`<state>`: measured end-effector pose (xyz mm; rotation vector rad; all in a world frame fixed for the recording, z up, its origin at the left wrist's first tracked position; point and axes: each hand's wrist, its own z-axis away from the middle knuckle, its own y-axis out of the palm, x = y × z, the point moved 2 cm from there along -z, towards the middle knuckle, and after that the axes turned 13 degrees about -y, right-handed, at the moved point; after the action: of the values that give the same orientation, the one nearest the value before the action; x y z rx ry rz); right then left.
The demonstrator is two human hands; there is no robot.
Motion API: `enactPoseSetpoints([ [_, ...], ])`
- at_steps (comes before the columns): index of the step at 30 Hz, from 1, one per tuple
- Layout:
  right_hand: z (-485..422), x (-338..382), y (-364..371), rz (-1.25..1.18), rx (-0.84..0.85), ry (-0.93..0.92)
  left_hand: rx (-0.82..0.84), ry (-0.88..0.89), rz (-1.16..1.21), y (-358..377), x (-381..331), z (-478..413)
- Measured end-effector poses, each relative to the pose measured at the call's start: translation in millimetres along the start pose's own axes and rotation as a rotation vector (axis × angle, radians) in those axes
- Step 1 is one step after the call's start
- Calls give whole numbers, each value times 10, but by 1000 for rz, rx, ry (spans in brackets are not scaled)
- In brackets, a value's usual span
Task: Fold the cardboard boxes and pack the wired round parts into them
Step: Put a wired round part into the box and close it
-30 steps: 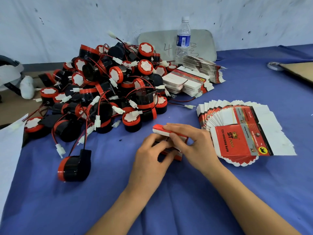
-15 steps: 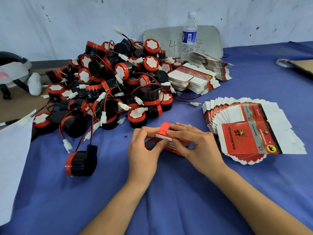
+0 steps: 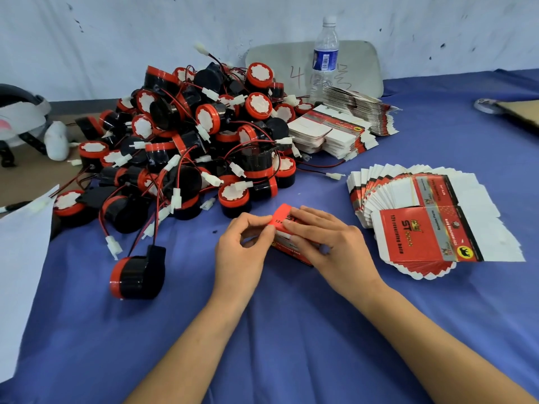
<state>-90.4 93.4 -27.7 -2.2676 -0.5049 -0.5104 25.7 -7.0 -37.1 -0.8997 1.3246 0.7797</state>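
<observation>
A small red cardboard box (image 3: pixel 282 217) lies on the blue cloth at the centre, held between both hands. My left hand (image 3: pixel 243 249) pinches its near-left flap with thumb and fingers. My right hand (image 3: pixel 326 240) lies over the box, fingers curled along its top and side. A big pile of black-and-red wired round parts (image 3: pixel 198 141) fills the left back. One single round part (image 3: pixel 137 274) lies apart at the front left of the pile. A fanned stack of flat red-and-white box blanks (image 3: pixel 431 220) lies to the right.
More stacks of flat blanks (image 3: pixel 335 132) lie behind the pile, next to a water bottle (image 3: pixel 325 56) and a grey board (image 3: pixel 358 65). White paper (image 3: pixel 23 258) covers the left edge. A brown board (image 3: pixel 519 112) is at the far right. Blue cloth (image 3: pixel 291 330) spreads in front.
The box's red flap has been lifted and turned up between my hands. My left hand has shifted from the box's side to pinching the flap; the view has tilted slightly.
</observation>
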Motion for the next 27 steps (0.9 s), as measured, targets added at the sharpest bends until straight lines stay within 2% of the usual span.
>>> enactPoseSetpoints([
  [6, 11, -28, -1, -64, 248, 9, -30, 10, -21, 6, -6, -14],
  [10, 4, -49, -16, -59, 331, 3, -38, -14, -22, -10, 15, -45],
  [13, 24, -64, -8, 33, 370, -49, -47, -20, -42, -1, 20, -58],
  [18, 110, -84, 20, 91, 297, -109, -67, 3, -89, 13, 19, -52],
  [21, 119, -112, 11, 59, 154, -43, -69, 27, -90, 29, 19, -25],
  [23, 108, -147, -13, -6, 74, 64, -75, 37, -109, 33, 17, -3],
  [25, 100, -158, -21, -6, 84, 120, -45, 77, -148, 37, -8, 15],
  [27, 97, -142, 5, 47, 124, 99, 33, 168, -290, 52, -19, 23],
])
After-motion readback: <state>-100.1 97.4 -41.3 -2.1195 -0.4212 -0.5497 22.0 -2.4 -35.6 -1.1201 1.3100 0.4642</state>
